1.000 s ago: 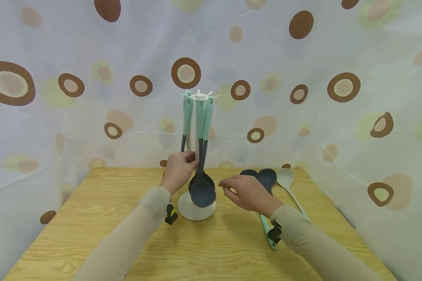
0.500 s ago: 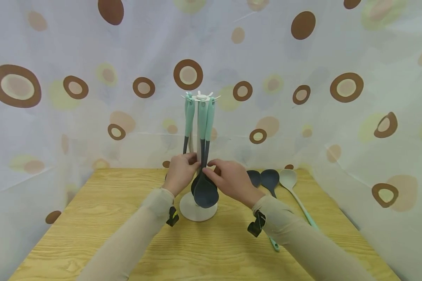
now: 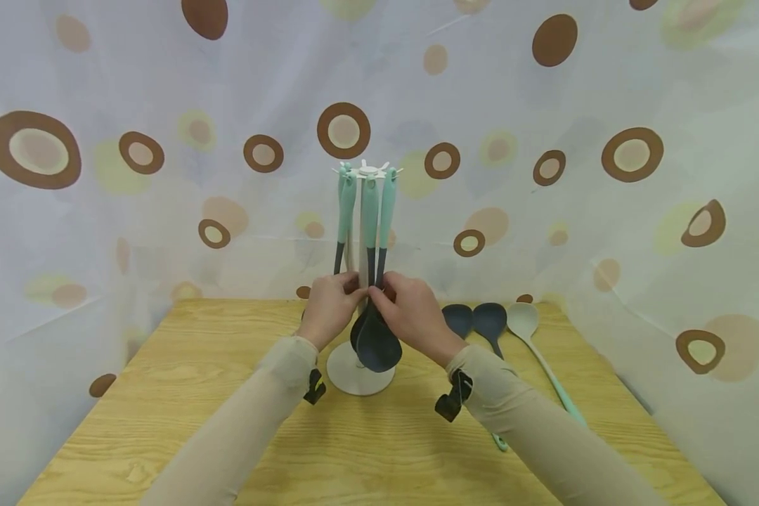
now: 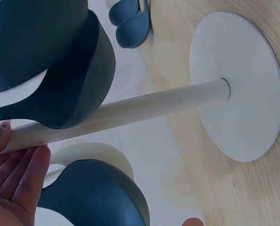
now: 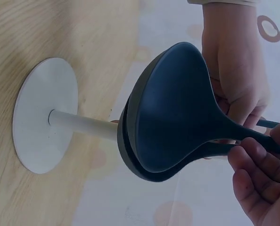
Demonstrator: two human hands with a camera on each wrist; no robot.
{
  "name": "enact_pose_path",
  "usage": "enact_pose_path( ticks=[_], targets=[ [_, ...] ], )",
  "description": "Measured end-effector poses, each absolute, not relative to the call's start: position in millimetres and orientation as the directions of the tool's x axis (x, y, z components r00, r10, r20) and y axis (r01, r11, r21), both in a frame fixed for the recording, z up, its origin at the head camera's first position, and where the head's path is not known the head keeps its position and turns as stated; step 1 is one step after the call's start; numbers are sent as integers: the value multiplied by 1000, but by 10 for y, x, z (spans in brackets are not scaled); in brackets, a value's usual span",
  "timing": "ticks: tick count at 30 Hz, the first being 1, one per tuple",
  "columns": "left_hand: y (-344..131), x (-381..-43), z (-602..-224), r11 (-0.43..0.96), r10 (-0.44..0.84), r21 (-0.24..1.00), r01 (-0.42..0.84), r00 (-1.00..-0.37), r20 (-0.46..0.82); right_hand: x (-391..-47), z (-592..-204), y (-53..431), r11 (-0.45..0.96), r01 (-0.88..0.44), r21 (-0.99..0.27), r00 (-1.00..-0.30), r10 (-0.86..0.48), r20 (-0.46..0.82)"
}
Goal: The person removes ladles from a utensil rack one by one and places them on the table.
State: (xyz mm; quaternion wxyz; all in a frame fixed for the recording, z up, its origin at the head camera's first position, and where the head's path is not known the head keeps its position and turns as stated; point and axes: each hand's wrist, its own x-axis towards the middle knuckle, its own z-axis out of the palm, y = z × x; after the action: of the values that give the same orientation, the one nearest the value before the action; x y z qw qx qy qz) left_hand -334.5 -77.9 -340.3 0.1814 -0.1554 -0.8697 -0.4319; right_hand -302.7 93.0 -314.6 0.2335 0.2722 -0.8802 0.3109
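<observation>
A white utensil stand (image 3: 359,383) rises from its round base, with several mint-handled utensils hanging from its top. My left hand (image 3: 326,309) grips the white pole (image 4: 168,103) between thumb and fingers. On the pole's right, my right hand (image 3: 417,316) pinches the dark stem of a front ladle (image 3: 379,348). Behind that ladle, partly hidden, hangs a second dark ladle (image 5: 124,153), bowls overlapping. Below the pole in the left wrist view hang another dark utensil (image 4: 100,195) and a pale one (image 4: 109,153).
Two dark-headed utensils (image 3: 490,320) and a white-headed spoon (image 3: 522,320) with a mint handle lie on the wooden table (image 3: 215,365), right of the stand. My right arm covers part of them. A dotted curtain (image 3: 278,211) stands behind the table.
My right hand has moved left from beside the stand to the ladle's stem and taken hold of it. The ladles' handles have spread apart slightly. My left hand stays at the pole.
</observation>
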Motion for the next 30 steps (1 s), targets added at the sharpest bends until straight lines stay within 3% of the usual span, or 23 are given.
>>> enact_pose_path(
  ticks=[15, 24, 30],
  targets=[
    [-766, -3360, -3408, 595, 84, 706, 384, -903, 421, -2871, -3068, 1193, 668, -607, -430, -768, -353, 535],
    [-766, -3357, -3416, 572, 93, 722, 390, -905, 415, -2913, -2977, 1463, 699, -612, -370, -740, -340, 580],
    [-772, -3343, -3406, 568, 91, 731, 377, -912, 400, -2999, -3063, 1712, 755, -604, -257, -723, -383, 575]
  ],
)
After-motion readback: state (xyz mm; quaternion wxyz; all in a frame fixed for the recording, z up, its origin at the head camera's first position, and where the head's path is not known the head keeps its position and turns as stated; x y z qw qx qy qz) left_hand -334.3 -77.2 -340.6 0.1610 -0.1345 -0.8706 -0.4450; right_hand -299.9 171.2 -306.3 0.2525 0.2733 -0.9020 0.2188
